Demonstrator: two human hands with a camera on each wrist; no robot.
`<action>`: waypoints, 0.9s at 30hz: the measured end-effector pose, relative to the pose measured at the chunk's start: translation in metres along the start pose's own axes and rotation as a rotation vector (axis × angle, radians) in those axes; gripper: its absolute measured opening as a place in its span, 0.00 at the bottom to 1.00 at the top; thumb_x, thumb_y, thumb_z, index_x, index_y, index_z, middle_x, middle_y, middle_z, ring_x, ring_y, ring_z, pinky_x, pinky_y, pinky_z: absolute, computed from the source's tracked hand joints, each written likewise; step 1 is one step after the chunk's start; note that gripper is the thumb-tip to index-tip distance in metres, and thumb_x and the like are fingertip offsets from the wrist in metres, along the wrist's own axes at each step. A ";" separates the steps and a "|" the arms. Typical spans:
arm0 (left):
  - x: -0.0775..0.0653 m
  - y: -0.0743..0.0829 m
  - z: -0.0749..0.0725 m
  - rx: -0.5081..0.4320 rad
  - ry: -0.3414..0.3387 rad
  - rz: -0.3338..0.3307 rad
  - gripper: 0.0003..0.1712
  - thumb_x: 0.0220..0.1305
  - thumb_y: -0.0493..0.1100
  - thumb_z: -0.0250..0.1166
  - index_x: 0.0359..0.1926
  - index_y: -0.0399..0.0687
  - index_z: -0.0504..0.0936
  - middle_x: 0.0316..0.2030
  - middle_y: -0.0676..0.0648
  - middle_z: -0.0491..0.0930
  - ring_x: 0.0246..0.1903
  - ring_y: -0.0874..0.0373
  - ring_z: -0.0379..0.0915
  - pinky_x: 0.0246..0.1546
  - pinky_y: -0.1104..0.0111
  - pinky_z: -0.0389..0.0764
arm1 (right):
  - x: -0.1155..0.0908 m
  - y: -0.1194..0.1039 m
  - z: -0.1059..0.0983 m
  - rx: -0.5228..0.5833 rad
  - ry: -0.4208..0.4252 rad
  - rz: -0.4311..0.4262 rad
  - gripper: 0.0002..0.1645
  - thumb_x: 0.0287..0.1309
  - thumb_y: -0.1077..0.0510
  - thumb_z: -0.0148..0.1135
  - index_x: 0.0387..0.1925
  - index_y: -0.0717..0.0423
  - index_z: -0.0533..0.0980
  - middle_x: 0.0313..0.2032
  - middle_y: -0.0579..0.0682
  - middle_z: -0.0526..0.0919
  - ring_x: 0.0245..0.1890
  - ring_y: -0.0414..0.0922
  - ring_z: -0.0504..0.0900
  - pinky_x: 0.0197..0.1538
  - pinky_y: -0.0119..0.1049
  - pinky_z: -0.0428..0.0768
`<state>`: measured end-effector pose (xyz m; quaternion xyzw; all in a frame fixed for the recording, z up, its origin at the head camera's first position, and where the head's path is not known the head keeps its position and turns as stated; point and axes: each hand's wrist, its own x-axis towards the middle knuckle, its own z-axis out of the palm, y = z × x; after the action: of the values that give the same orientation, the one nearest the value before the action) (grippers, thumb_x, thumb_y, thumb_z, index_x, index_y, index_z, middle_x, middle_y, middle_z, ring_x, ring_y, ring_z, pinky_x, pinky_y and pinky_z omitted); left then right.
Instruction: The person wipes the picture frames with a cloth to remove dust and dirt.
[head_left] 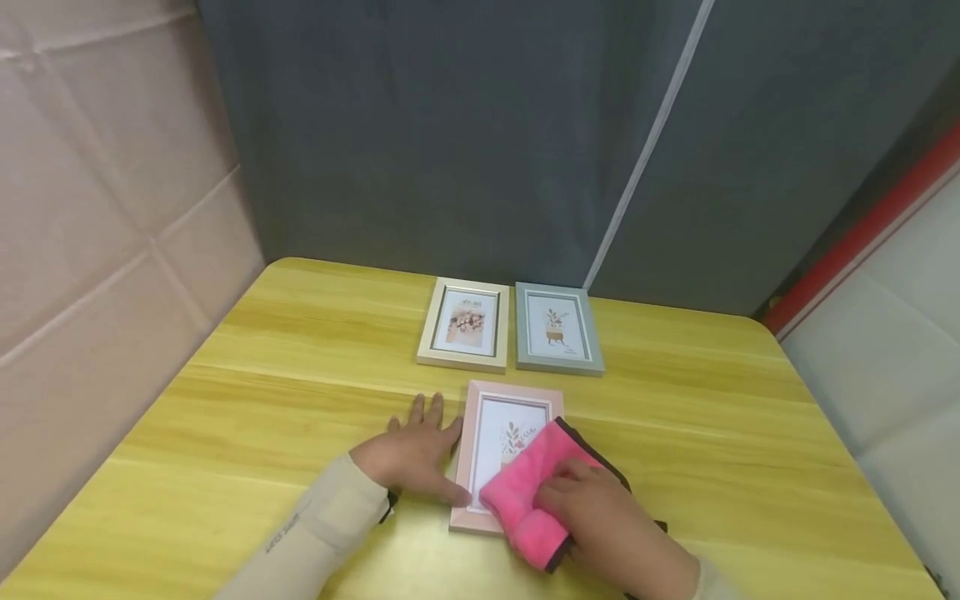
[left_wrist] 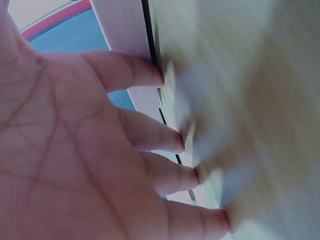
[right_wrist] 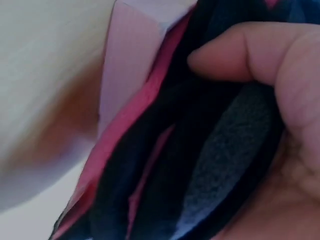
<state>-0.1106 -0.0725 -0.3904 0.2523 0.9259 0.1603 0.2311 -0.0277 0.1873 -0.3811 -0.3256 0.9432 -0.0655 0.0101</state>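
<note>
A pink picture frame point(head_left: 480, 425) with a plant print lies flat on the table. My left hand point(head_left: 416, 454) is at its left edge, thumb on the lower left corner and the other fingers spread on the tabletop; the left wrist view shows the open palm point(left_wrist: 65, 150) with straight fingers. My right hand point(head_left: 600, 512) grips a folded pink cloth point(head_left: 536, 483) with dark edging, which covers the frame's lower right part. In the right wrist view the thumb point(right_wrist: 225, 55) presses on the cloth's dark folds point(right_wrist: 150, 150), beside the frame's corner point(right_wrist: 132, 55).
Behind the pink frame lie a cream picture frame point(head_left: 427, 346) and a grey-blue picture frame point(head_left: 592, 342), side by side. The yellow wood-look table point(head_left: 262, 400) ends at a dark panel point(head_left: 420, 150) at the back. Light walls stand on the left and right.
</note>
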 end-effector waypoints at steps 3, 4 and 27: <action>0.000 0.000 0.000 -0.012 -0.004 0.006 0.64 0.47 0.71 0.72 0.76 0.42 0.57 0.75 0.30 0.38 0.73 0.30 0.28 0.64 0.32 0.43 | 0.006 -0.003 -0.002 -0.024 -0.042 0.058 0.13 0.48 0.63 0.71 0.33 0.42 0.80 0.31 0.35 0.79 0.41 0.43 0.71 0.48 0.48 0.74; 0.000 -0.001 0.000 -0.016 -0.006 0.006 0.64 0.47 0.71 0.72 0.76 0.43 0.57 0.75 0.30 0.38 0.73 0.30 0.28 0.64 0.32 0.43 | 0.009 -0.003 -0.003 -0.033 -0.039 0.067 0.13 0.47 0.62 0.72 0.33 0.43 0.80 0.30 0.36 0.78 0.39 0.43 0.71 0.47 0.47 0.74; 0.002 -0.004 0.002 -0.026 0.007 0.034 0.61 0.49 0.71 0.70 0.75 0.42 0.60 0.76 0.35 0.42 0.72 0.29 0.30 0.62 0.29 0.42 | 0.048 0.046 -0.015 0.184 0.098 0.170 0.14 0.51 0.64 0.72 0.32 0.41 0.79 0.29 0.35 0.74 0.35 0.38 0.72 0.43 0.35 0.74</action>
<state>-0.1128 -0.0741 -0.3946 0.2647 0.9200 0.1769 0.2284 -0.0948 0.1954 -0.3709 -0.2386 0.9567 -0.1666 -0.0008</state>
